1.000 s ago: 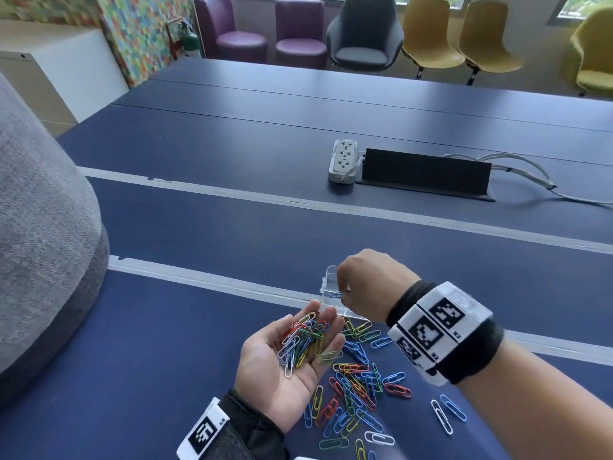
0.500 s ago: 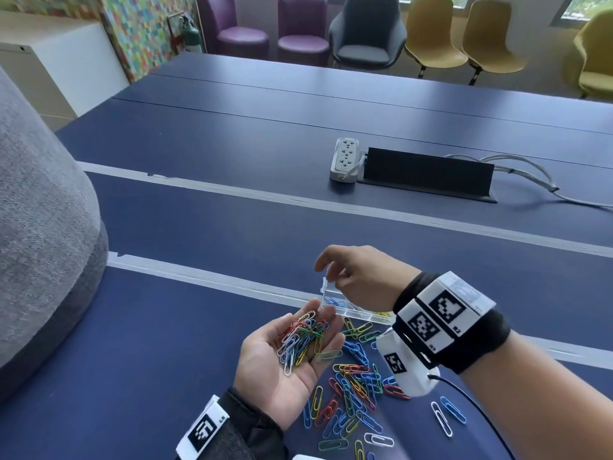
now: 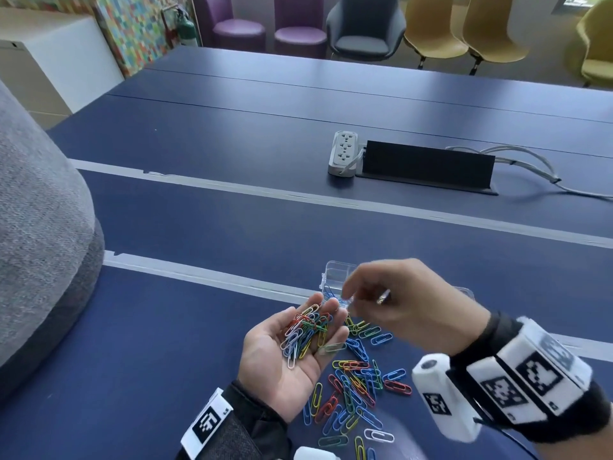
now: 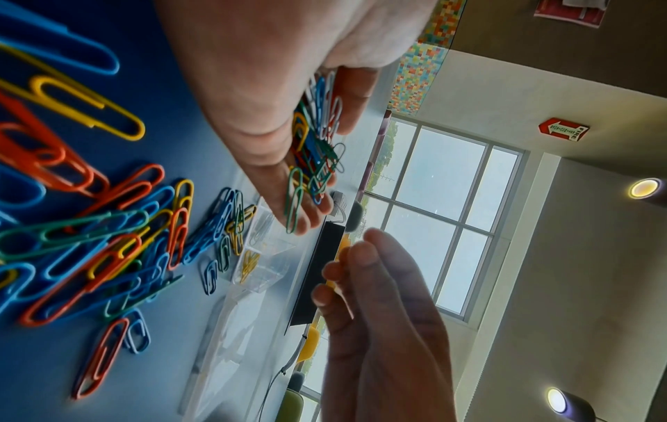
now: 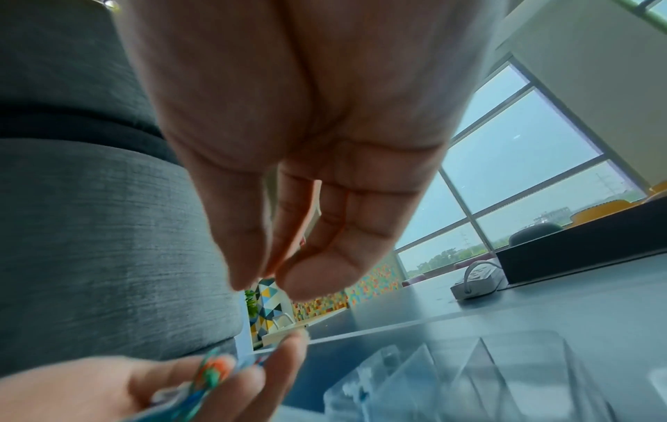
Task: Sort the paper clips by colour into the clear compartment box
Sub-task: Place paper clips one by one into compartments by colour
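Observation:
My left hand [image 3: 285, 363] lies palm up over the blue table, carrying a bunch of mixed paper clips [image 3: 305, 330] on flat fingers; the left wrist view shows the clips [image 4: 314, 148] along those fingers. Just right of it a pile of coloured clips [image 3: 355, 383] is spread on the table. Behind the fingertips stands the clear compartment box [image 3: 335, 277], with blue clips in its left cell and yellow clips [image 4: 249, 265] in another. My right hand [image 3: 371, 293] hovers over the box with fingers loosely bent; nothing shows between thumb and fingertips [image 5: 267, 282].
A white power strip [image 3: 343, 152] and a raised black cable flap [image 3: 428, 167] with grey cables [image 3: 530, 167] sit farther back. A large grey upholstered shape [image 3: 39, 227] fills the left side. Chairs stand beyond the table's far edge.
My right hand has risen from the box's left end and swung towards the left palm, its fingers loosening. The left hand and its clips have stayed in place.

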